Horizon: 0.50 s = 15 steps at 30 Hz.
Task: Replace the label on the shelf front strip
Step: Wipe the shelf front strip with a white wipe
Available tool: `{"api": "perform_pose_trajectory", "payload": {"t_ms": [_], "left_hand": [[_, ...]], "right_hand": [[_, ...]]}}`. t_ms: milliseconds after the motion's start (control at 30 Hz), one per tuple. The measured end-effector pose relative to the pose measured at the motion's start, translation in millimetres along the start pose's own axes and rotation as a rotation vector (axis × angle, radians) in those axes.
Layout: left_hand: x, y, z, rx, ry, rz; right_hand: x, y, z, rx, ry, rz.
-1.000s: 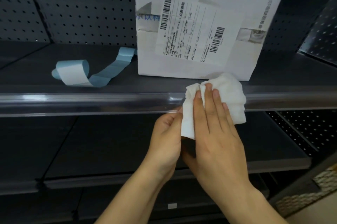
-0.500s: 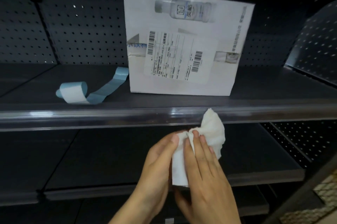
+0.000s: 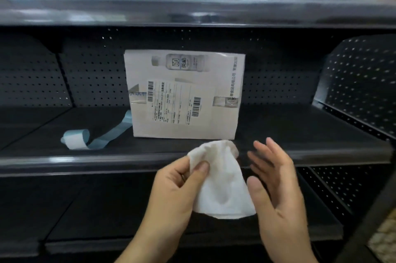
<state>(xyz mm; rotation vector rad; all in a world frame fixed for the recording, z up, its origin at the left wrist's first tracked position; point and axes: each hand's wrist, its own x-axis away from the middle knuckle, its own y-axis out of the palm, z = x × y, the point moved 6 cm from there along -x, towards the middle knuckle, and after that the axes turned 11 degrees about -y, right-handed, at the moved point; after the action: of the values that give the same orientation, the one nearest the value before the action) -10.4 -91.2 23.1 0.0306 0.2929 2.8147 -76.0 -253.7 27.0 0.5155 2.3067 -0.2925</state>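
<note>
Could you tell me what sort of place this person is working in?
Probably a shop aisle or stockroom: dark metal shelving with a pegboard back, a clear label strip along the shelf front, and a carton bearing a barcoded shipping label.

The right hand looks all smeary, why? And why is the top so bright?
Head view: the right hand is motion-blurred, fingers ghosted, while the left hand pinching the white cloth looks sharper; window light glares across the top shelf, and wide-angle bending curves the shelf edges.
</note>
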Motion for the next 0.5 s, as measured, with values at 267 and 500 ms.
{"api": "perform_pose_trajectory", "payload": {"t_ms": [267,500], "left_hand": [[4.8,44.3,41.4,-0.085,0.097,-0.013],[9.2,61.7,46.8,-0.124,0.126,0.062]], "right_hand": [[-35.9,-39.2,15.4,-0.402,0.578,-0.135],[-55.2,-78.5,3.2,-0.459,0.490,-0.176]]}}
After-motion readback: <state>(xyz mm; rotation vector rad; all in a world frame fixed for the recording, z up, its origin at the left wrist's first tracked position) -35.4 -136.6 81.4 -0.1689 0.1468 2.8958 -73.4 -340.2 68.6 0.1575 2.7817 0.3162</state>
